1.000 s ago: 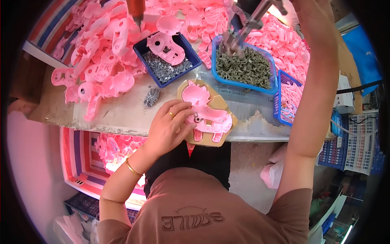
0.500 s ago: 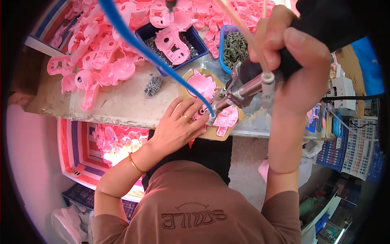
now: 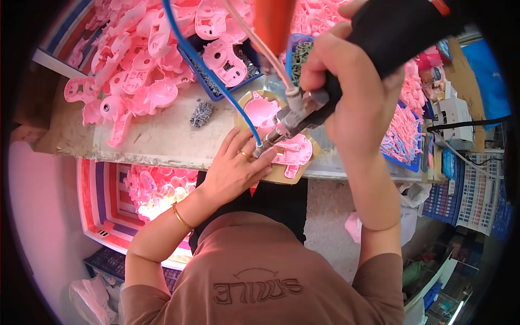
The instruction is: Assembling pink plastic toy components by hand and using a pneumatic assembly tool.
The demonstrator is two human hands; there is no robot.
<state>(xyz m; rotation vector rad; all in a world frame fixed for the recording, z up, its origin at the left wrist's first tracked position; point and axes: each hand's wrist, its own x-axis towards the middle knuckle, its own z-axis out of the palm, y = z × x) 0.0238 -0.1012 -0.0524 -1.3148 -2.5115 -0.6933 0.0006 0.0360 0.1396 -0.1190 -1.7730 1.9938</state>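
Observation:
My right hand (image 3: 360, 86) is closed around a black screwdriver (image 3: 392, 40) with a metal nose, an air-tool type with hoses. Its tip slants down to the left onto a pink plastic shell part (image 3: 295, 151), beside my left fingers. A blue hose (image 3: 203, 67) joins the nose near the tip. The pink part lies on a tan fixture board (image 3: 284, 176), along with a rounded pink shell (image 3: 261, 112). My left hand (image 3: 235, 170) lies with fingers stretched over the board's left side, touching the work by the tip. The contact point itself is hidden.
Pink shells (image 3: 135, 65) are heaped at the back left. A small pile of screws (image 3: 201, 114) lies on the bench (image 3: 162, 141). A dark blue tray (image 3: 216, 97) holds more screws; a lighter blue tray (image 3: 300, 40) holds metal pieces. Pink and blue sticks (image 3: 402, 135) sit at right.
The screwdriver and my right hand have shifted left, with the tip now closer to my left fingers. An orange object has come into view at the top. The board has slid slightly left.

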